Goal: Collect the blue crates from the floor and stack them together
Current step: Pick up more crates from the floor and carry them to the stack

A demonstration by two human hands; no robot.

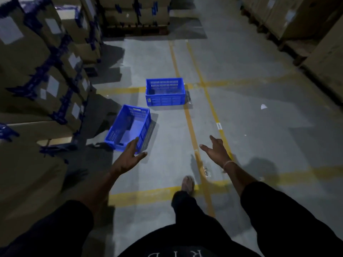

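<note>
Though unobstructed, crates [130,127] beside boxes [42,75]

A grey concrete floor [250,112] crossed by yellow painted lines [191,123]. Two blue crates sit on it, apart: the near crate [130,127] left of centre, the far crate [165,91] straddling a yellow line. A white paper scrap [263,106] lies to the right. Stacked cardboard boxes [37,71] stand along the left edge.

Upside-down letters "RIB" on shirt [185,249]
</note>
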